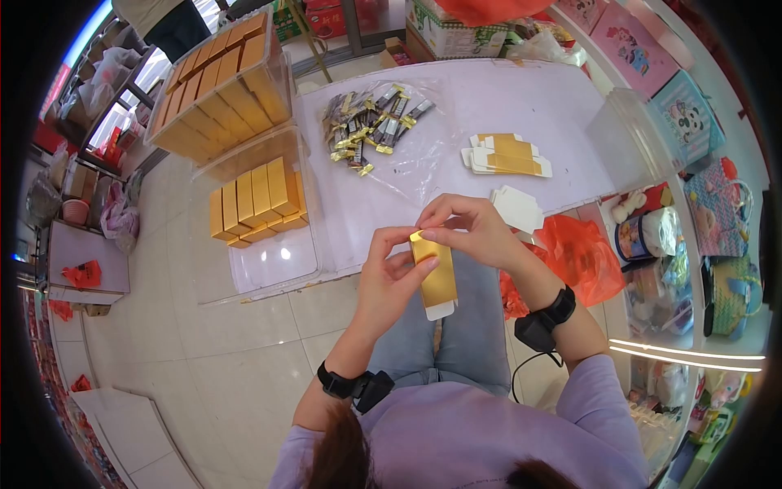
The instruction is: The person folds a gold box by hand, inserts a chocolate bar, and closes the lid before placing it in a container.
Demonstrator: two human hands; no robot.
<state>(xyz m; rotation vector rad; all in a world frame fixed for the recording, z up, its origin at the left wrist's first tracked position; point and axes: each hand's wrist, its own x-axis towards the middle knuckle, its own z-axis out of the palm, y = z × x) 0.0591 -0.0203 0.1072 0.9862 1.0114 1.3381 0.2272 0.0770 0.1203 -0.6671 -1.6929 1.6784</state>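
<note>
Over my lap I hold a small gold cardboard box [439,281], upright, with a white flap sticking out at its lower end. My left hand [389,277] grips its side, thumb across the gold face. The fingers of my right hand [464,228] pinch the top end, where a gold flap shows. Beyond my hands, a pile of small wrapped sticks [379,122] in dark and gold wrappers lies on a clear plastic bag [428,167]. Flat gold-and-white box blanks [509,155] are stacked to the right, with white cards [517,208] nearer me.
On the left, a clear bin [314,253] contains several upright gold boxes [259,200]; a fuller bin [224,85] stands behind. A clear container [631,134] sits at the table's [562,94] right end. Red plastic bags [578,257] hang below, beside goods shelves. Someone stands at top left.
</note>
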